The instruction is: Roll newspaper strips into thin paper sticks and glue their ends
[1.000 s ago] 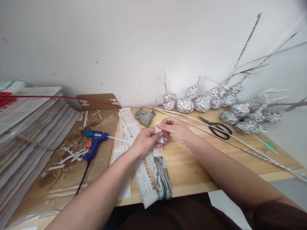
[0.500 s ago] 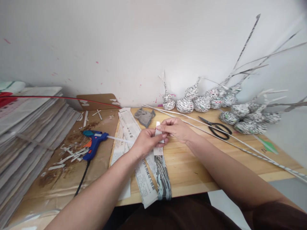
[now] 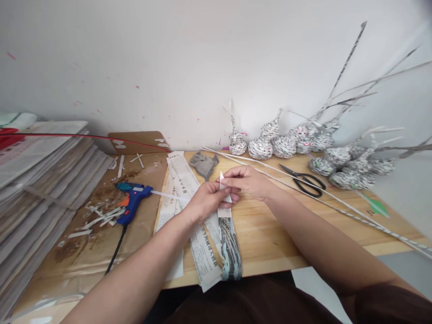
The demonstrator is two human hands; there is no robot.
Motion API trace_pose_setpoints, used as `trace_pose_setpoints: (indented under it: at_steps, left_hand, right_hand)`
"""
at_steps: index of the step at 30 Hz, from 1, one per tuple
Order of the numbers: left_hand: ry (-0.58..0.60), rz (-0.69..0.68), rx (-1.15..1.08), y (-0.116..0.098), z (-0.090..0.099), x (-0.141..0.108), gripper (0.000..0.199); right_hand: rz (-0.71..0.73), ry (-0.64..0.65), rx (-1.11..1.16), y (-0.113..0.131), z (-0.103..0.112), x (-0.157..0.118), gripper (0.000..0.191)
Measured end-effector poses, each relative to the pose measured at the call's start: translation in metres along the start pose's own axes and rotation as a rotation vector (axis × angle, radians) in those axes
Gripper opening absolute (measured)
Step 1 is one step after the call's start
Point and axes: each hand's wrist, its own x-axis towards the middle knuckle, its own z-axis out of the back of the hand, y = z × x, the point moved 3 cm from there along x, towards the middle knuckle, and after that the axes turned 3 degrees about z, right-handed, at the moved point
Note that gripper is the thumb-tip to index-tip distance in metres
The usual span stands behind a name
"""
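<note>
Both my hands meet near the middle of the wooden table, at the upper end of a newspaper strip (image 3: pixel 229 243). My left hand (image 3: pixel 211 197) pinches the strip between thumb and fingers. Opposite it, my right hand (image 3: pixel 245 181) grips the tip, which now looks narrow and pointed. The strip's dark printed part hangs down to the table's front edge. More newspaper strips (image 3: pixel 202 252) lie to the left, partly under my left forearm. A grey cloth (image 3: pixel 204 164) rests just behind my hands.
A blue glue gun (image 3: pixel 133 204) and paper scraps (image 3: pixel 101 217) lie on brown cardboard at left, beside a newspaper stack (image 3: pixel 50 180). Black scissors (image 3: pixel 308 182), long paper sticks (image 3: pixel 337 204) and woven paper gourds (image 3: pixel 259 146) are at right.
The strip's top corner has been folded over, so its squared end now comes to a point. My hands have barely moved and both still hold it.
</note>
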Motion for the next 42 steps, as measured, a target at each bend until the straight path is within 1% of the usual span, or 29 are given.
trace_pose_setpoints:
  at_steps: [5,8,13,17,19,22,26,28,31,32,33,37,38,39,42]
  left_hand:
    - [0.009,-0.008,0.022,0.003,-0.002,0.000,0.035]
    - [0.004,-0.005,0.057,0.004,-0.003,0.001,0.035]
    - [0.033,0.022,0.037,0.004,-0.006,-0.001,0.039]
    - [0.044,0.013,0.018,0.002,-0.007,-0.002,0.038]
    - [0.055,0.009,0.010,0.002,-0.008,-0.002,0.038]
    - [0.065,0.015,0.013,0.002,-0.010,-0.003,0.036]
    - [0.110,0.009,0.036,0.002,-0.012,-0.005,0.035]
    - [0.129,0.005,0.027,0.003,-0.011,-0.005,0.035]
    - [0.138,0.005,-0.001,0.004,-0.011,-0.005,0.036]
    - [0.135,0.008,0.001,0.004,-0.012,-0.005,0.036]
    - [0.133,0.013,0.009,0.004,-0.012,-0.005,0.037]
    - [0.131,0.033,0.027,0.006,-0.015,-0.006,0.039]
    - [0.135,0.036,0.017,0.006,-0.015,-0.006,0.039]
    - [0.139,0.039,0.007,0.007,-0.016,-0.006,0.039]
    - [0.157,0.044,-0.025,0.008,-0.016,-0.006,0.037]
  right_hand:
    - [-0.025,-0.071,0.048,-0.004,0.002,0.001,0.028]
    - [-0.046,-0.087,0.062,-0.005,0.001,0.001,0.030]
    - [-0.082,-0.057,0.106,0.000,-0.002,-0.002,0.035]
    - [-0.082,0.018,0.057,0.005,-0.003,-0.004,0.028]
    - [-0.082,0.028,0.037,0.006,-0.003,-0.004,0.027]
    - [-0.093,-0.010,0.045,0.004,-0.003,-0.004,0.029]
    - [-0.096,-0.060,0.065,0.003,-0.002,-0.005,0.035]
    - [-0.109,-0.026,0.068,0.004,-0.002,-0.006,0.035]
    - [-0.131,0.072,0.059,0.005,-0.004,-0.007,0.031]
    - [-0.135,0.079,0.061,0.005,-0.004,-0.007,0.031]
    - [-0.136,0.061,0.068,0.005,-0.004,-0.006,0.030]
    - [-0.115,-0.126,0.127,0.005,-0.001,-0.004,0.034]
    - [-0.114,-0.133,0.136,0.005,-0.001,-0.004,0.034]
    - [-0.118,-0.102,0.136,0.005,-0.001,-0.004,0.032]
    - [-0.149,0.056,0.098,0.005,0.000,-0.005,0.029]
